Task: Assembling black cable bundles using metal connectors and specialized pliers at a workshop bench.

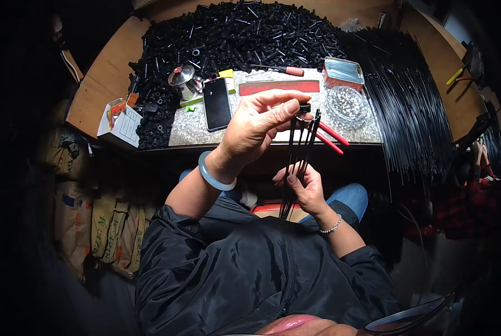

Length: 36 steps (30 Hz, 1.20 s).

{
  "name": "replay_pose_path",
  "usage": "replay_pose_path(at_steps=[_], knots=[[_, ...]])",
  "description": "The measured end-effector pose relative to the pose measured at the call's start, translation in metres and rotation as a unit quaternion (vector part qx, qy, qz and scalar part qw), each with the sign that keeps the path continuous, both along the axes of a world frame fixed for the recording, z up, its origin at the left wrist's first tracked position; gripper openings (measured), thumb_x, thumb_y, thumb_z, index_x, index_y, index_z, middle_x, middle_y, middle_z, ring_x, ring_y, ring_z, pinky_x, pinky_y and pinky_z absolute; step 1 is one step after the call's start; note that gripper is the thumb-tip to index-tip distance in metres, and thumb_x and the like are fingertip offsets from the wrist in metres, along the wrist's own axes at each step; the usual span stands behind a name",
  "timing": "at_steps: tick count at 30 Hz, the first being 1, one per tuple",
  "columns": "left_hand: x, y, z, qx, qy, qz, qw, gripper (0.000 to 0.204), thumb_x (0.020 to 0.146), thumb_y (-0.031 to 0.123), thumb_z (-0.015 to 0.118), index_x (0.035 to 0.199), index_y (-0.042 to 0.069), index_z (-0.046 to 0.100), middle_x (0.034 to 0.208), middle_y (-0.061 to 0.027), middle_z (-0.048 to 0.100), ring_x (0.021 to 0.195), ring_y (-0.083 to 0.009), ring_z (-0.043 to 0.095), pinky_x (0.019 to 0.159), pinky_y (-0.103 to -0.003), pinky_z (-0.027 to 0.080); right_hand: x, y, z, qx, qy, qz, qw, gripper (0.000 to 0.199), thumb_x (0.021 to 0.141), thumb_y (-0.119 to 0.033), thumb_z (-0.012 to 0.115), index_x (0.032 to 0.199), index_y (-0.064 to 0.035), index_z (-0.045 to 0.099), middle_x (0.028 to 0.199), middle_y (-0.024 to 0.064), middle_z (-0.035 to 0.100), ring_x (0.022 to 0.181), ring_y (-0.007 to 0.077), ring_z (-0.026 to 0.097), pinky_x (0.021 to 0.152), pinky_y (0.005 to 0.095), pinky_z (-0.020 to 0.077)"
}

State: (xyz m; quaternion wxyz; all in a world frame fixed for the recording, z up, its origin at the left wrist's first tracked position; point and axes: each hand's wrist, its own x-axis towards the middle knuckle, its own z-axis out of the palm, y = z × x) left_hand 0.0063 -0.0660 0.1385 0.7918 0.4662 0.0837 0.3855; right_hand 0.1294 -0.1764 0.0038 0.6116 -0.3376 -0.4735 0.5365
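In front of the table edge, my left hand (253,120) pinches a small round black fitting (304,107) between thumb and fingers. Below it hang several thin black rods (291,148), whose upper ends meet around the fitting. Whether each one is fastened to it I cannot tell. Lower and a little to the right, my right hand (308,193) is closed around the rods near their lower part. Pliers (333,141) with red handles lie just behind the rods, their handles sticking out over the table edge; their jaws are hidden.
A heap of black plastic parts (228,36) covers the table's back. Long black rods (407,106) overhang its right side. A phone (217,105), metal pot (184,79), screwdriver (293,71), tin box (344,73) and glass dish (346,105) surround the work area. Someone in plaid (463,204) sits right.
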Motion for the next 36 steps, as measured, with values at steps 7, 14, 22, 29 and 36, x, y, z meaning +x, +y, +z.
replay_pose_path(at_steps=[7,14,22,29,36], knots=[[0.001,-0.004,0.004,0.04,0.052,0.018,0.998,0.029,0.083,0.001,0.063,0.111,-0.004,0.059,0.103,-0.0107,0.062,0.091,-0.0174,0.063,0.084,-0.03,0.052,-0.001,0.0,0.0,-0.001,-0.003,-0.009,1.0,0.026,0.09,-0.027,0.058,0.095,-0.0014,0.054,0.089,0.0069,0.065,0.077,0.0094,0.06,0.073,0.0233,0.0472],[0.001,-0.011,0.006,0.221,0.069,0.106,0.967,0.031,0.078,-0.007,0.065,0.11,-0.005,0.061,0.098,-0.007,0.059,0.092,-0.0122,0.057,0.083,-0.023,0.047,-0.001,-0.001,0.002,-0.006,-0.006,-0.007,1.0,0.027,0.09,-0.027,0.058,0.094,-0.0013,0.054,0.088,0.007,0.064,0.077,0.009,0.059,0.073,0.0228,0.0471],[-0.005,-0.013,0.006,0.286,0.115,0.131,0.942,0.029,0.08,-0.007,0.062,0.109,-0.005,0.062,0.095,-0.0063,0.057,0.087,-0.0106,0.056,0.08,-0.022,0.047,-0.002,-0.001,0.0,-0.004,0.001,-0.005,1.0,0.023,0.09,-0.024,0.059,0.094,-0.0017,0.054,0.089,0.0059,0.064,0.077,0.0084,0.058,0.074,0.0229,0.0469],[-0.004,-0.015,0.008,0.208,0.086,0.085,0.971,0.027,0.078,-0.006,0.066,0.105,-0.005,0.064,0.092,-0.0057,0.057,0.085,-0.0112,0.057,0.081,-0.023,0.049,0.018,0.02,0.031,0.097,0.064,-0.006,0.993,0.033,0.087,-0.024,0.064,0.108,-0.0029,0.05,0.098,0.004,0.058,0.089,0.0088,0.054,0.083,0.025,0.0431],[-0.005,-0.019,0.012,0.168,0.068,0.067,0.981,0.027,0.076,-0.007,0.067,0.103,-0.004,0.065,0.088,-0.0058,0.058,0.084,-0.0128,0.059,0.079,-0.024,0.05,0.027,0.026,0.067,0.054,0.052,0.005,0.997,0.021,0.085,-0.019,0.066,0.091,-0.0007,0.058,0.08,0.0041,0.059,0.079,0.0133,0.057,0.078,0.0269,0.0453]])
